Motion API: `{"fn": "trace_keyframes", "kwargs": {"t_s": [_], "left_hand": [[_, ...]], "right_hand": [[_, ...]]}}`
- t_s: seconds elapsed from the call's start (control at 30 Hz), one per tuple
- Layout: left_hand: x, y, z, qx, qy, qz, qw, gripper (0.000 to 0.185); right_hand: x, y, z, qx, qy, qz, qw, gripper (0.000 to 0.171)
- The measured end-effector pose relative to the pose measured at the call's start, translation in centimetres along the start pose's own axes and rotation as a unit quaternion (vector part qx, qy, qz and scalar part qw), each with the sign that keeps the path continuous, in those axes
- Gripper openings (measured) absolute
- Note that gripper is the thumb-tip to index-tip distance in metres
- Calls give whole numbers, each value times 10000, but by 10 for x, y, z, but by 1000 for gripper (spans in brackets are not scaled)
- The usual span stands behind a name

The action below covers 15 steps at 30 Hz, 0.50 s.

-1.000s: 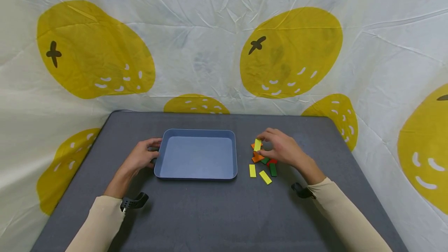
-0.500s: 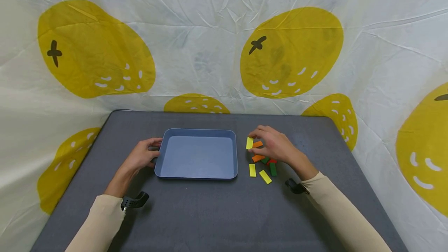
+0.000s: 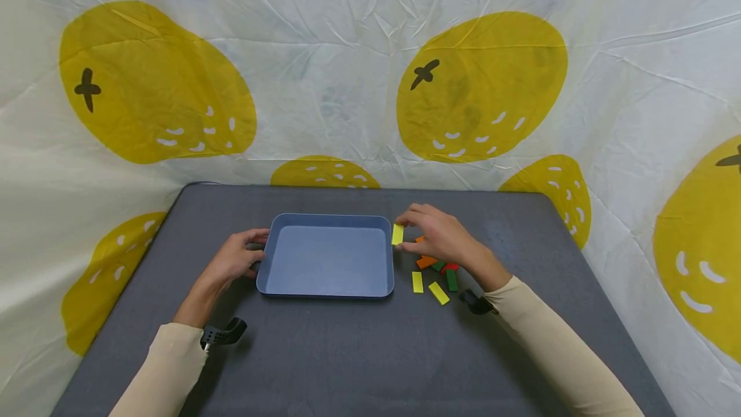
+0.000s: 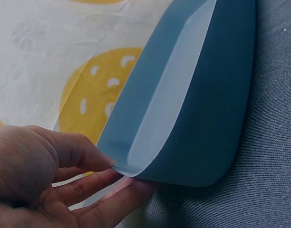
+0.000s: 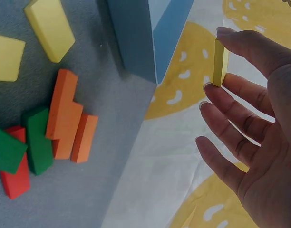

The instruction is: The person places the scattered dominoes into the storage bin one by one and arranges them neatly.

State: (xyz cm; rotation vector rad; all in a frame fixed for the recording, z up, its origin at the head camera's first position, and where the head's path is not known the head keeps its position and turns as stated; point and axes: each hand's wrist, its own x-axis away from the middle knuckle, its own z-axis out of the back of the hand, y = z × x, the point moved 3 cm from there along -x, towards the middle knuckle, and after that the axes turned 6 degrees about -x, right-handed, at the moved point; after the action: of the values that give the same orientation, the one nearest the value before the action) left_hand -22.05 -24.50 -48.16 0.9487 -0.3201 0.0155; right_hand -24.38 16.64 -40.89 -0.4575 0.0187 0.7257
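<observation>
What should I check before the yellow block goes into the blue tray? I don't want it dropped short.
1. Right hand pinches the yellow block between thumb and forefinger: ok.
2. Block over the blue tray: not ok, it is at the right rim, not inside.
3. Left hand holds the tray's left edge: ok.
4. Tray floor free: ok.
5. Remaining blocks lie clear of the path: ok.
</observation>
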Motion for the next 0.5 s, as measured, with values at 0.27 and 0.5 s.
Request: {"fn": "trace_keyframes", "kwargs": {"t_s": [0.27,0.5], "left_hand": [[0,-1,-2,-6,-17,-14,10000,57],[0,-2,-3,-26,1,1,10000,58]], "right_hand": [[-10,-10,-6,98,-102,132,9998,41],[-20,-16,-13,96,-202,169,9996,42]]}}
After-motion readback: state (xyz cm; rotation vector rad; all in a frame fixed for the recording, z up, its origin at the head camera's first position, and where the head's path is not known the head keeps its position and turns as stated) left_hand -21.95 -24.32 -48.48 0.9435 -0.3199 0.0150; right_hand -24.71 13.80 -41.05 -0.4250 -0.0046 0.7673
